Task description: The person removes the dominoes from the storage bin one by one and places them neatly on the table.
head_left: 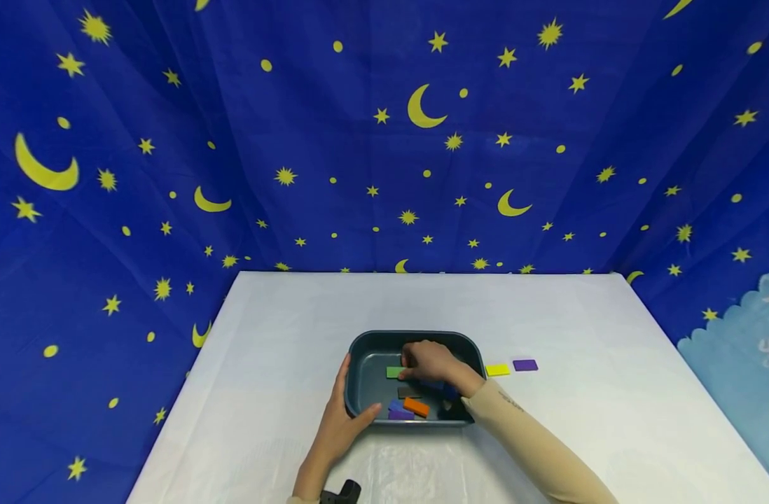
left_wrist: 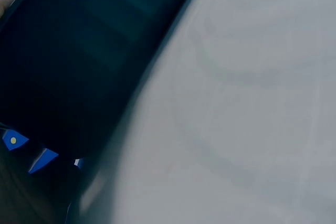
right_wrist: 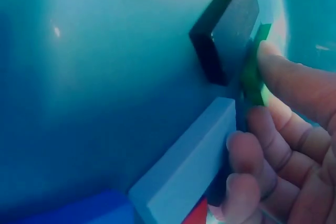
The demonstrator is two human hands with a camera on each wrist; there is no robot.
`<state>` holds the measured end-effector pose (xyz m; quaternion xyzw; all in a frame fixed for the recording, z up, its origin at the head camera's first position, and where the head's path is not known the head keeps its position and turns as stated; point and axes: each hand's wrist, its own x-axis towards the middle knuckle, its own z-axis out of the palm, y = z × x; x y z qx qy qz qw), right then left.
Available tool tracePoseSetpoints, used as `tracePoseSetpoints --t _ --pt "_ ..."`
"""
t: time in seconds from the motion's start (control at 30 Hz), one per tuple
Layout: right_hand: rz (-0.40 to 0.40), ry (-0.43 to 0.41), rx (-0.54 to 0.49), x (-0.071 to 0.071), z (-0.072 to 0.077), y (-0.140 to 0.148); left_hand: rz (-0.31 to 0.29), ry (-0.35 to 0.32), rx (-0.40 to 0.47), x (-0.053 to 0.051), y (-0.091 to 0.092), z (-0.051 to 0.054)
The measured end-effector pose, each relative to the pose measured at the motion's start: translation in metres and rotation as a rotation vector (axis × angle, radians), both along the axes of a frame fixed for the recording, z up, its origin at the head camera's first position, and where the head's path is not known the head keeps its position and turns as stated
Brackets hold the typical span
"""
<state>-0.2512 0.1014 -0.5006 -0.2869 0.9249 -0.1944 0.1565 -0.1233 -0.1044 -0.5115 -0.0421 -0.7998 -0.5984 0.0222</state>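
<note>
A dark grey-blue plastic basin [head_left: 375, 357] sits on the white table. My left hand [head_left: 339, 423] holds its near left corner, thumb over the front rim and fingers along the outer left wall. Inside the basin, my right hand [head_left: 433, 362] pinches a flat green block [right_wrist: 253, 74] between thumb and fingers. Its other fingers touch a light blue block [right_wrist: 189, 161] in the right wrist view. Near the green block lies a black block [right_wrist: 228, 35]. An orange block [head_left: 417, 407] leans over blue and purple blocks [head_left: 401, 415] at the basin's front.
Right of the basin, a yellow block [head_left: 498, 369] and a purple block [head_left: 525, 365] lie on the white table [head_left: 283, 336]. A blue curtain [head_left: 334, 140] with stars and moons hangs behind and beside the table. The left wrist view shows mostly the dark basin wall and tabletop.
</note>
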Motion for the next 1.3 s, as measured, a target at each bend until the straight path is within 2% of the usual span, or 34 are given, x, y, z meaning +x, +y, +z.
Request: tracePoseSetpoints --t 0.43,0.77,0.97,1.3 --pt "0.010 -0.017 -0.054 -0.001 -0.003 0.002 -0.009 0.013 0.012 -0.001 0.000 -0.001" --pt "0.025 -0.107 -0.116 -0.002 -0.005 0.002 -0.008 0.020 0.013 -0.001 0.000 -0.001" --pt "0.023 -0.153 -0.158 -0.001 -0.002 0.003 -0.009 0.008 0.010 -0.001 0.000 -0.002" --pt "0.023 -0.148 -0.209 0.002 0.010 0.008 0.001 0.028 0.008 -0.001 0.001 -0.001"
